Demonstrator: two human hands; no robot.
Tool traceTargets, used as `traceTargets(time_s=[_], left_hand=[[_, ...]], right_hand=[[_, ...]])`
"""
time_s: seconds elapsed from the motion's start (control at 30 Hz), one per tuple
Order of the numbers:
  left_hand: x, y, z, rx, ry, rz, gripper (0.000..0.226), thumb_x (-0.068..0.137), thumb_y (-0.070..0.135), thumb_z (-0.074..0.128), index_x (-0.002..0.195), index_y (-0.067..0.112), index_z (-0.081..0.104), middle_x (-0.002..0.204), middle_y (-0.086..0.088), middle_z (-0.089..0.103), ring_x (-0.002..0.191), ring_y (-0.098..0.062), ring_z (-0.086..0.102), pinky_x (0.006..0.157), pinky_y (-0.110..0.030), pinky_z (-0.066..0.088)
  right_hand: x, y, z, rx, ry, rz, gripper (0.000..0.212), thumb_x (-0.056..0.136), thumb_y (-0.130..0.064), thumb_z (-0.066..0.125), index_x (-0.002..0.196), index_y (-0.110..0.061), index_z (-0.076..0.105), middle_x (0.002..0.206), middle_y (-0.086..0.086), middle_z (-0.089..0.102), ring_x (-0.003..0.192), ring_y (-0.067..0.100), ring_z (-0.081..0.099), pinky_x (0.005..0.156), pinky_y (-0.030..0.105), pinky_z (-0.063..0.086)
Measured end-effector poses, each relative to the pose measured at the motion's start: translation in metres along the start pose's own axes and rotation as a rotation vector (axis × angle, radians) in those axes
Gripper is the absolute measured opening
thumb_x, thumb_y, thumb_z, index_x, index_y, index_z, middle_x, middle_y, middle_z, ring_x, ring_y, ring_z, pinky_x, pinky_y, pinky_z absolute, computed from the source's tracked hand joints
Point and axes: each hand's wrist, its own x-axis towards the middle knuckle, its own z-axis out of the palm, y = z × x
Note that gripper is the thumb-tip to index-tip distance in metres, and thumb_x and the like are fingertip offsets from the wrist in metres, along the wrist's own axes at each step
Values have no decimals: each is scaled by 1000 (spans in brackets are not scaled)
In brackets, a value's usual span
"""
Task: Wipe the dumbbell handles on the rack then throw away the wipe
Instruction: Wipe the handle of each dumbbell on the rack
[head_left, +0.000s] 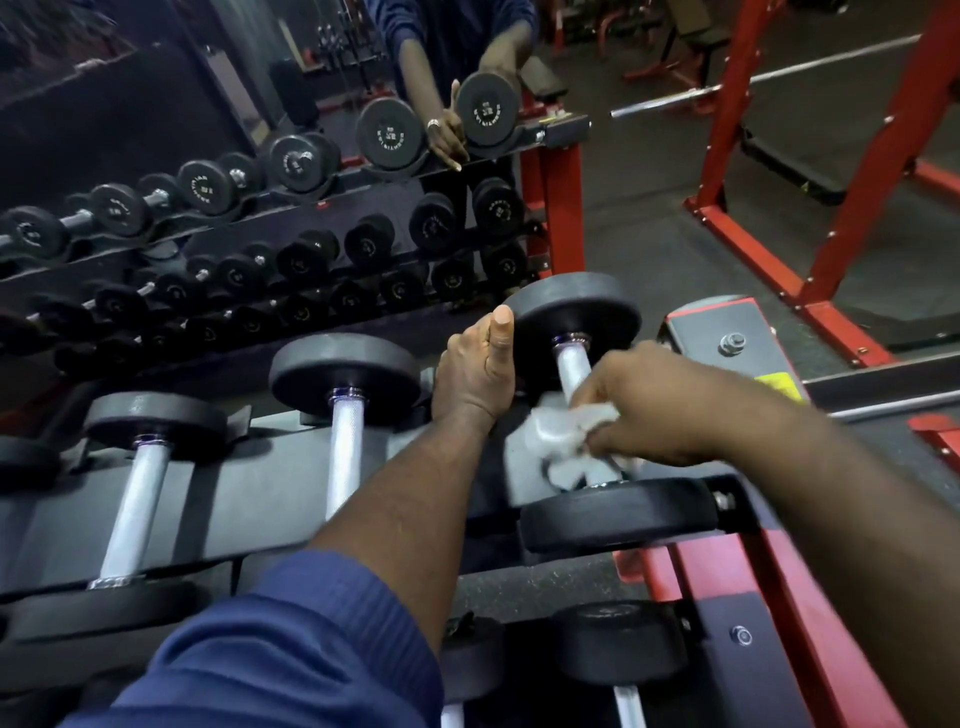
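A black dumbbell with a silver handle (571, 366) lies at the right end of the rack's top shelf (249, 499). My right hand (654, 410) grips a crumpled white wipe (563, 434) wrapped round the near part of that handle. My left hand (475, 369) rests against the far head (571, 312) of the same dumbbell, thumb up; I cannot see its fingers. Two more dumbbells with silver handles (345, 457) (135, 512) lie to the left on the shelf.
A mirror (208, 171) behind the rack reflects the dumbbells and a person's arms. A lower shelf holds more dumbbells (618, 649). Red rack frame (727, 597) runs at the right. A red power rack (852, 208) and barbell (691, 96) stand beyond.
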Motion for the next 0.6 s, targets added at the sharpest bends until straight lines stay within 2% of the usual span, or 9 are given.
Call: traceTargets(time_s=[0.07, 0.1, 0.17, 0.23, 0.33, 0.4, 0.47, 0.5, 0.6], left_hand=[[0, -1, -2, 6, 6, 4, 94, 60, 100, -20, 65, 25, 36, 64, 2, 47, 73, -35, 50, 68, -41, 32], [1, -1, -1, -5, 0, -1, 94, 60, 100, -20, 65, 24, 36, 64, 1, 47, 72, -35, 51, 68, -41, 32], [2, -3, 1, -1, 4, -8, 94, 60, 100, -19, 64, 24, 36, 63, -1, 48, 70, -35, 50, 66, -40, 32], [3, -5, 4, 3, 6, -14, 93, 65, 100, -15, 64, 23, 38, 63, -3, 50, 71, -37, 53, 64, -40, 32], [3, -5, 5, -1, 8, -30, 78, 77, 90, -4, 64, 24, 37, 64, -4, 48, 78, -43, 58, 66, -42, 33], [2, -6, 7, 3, 28, -19, 85, 71, 96, -10, 64, 24, 34, 63, 1, 45, 76, -40, 55, 68, -41, 32], [3, -7, 8, -16, 39, -15, 91, 62, 100, -17, 64, 24, 33, 62, 2, 44, 72, -35, 51, 68, -40, 32], [3, -7, 9, -29, 47, -12, 91, 61, 100, -17, 63, 24, 32, 62, 1, 44, 70, -32, 50, 69, -40, 31], [1, -9, 13, -60, 64, -24, 89, 60, 101, -16, 61, 24, 29, 59, 4, 38, 60, -20, 43, 65, -39, 28]], right_hand=[[1, -2, -6, -63, -138, -59, 33, 69, -38, 75, 100, -49, 71, 83, -12, 65, 89, 15, 68, 81, 34, 57], [5, -3, -6, -46, -84, -69, 38, 66, -40, 71, 101, -56, 68, 85, -13, 69, 87, 13, 69, 81, 35, 59], [18, 2, -2, 67, 154, -69, 36, 69, -39, 63, 98, -58, 68, 89, -13, 74, 85, 10, 70, 79, 37, 60], [23, 11, 7, 241, 392, -38, 21, 79, -34, 69, 95, -45, 76, 89, -12, 74, 84, 9, 68, 80, 35, 58], [15, 19, 32, 497, 646, 38, 22, 84, -19, 76, 100, -34, 80, 88, -15, 75, 80, -2, 65, 75, 16, 50], [14, 26, 48, 903, 576, 150, 18, 88, -12, 73, 100, -23, 79, 88, -8, 77, 80, 3, 67, 78, 22, 54], [12, 25, 53, 1301, 369, 227, 12, 94, 0, 64, 94, -9, 71, 88, 10, 75, 85, 21, 69, 90, 44, 59], [13, 23, 54, 1407, 265, 252, 18, 95, 8, 57, 86, -7, 63, 79, 9, 71, 80, 21, 69, 90, 47, 59], [16, 20, 51, 1507, 99, 253, 34, 94, 20, 42, 77, -8, 51, 59, 1, 63, 60, 14, 69, 70, 39, 64]])
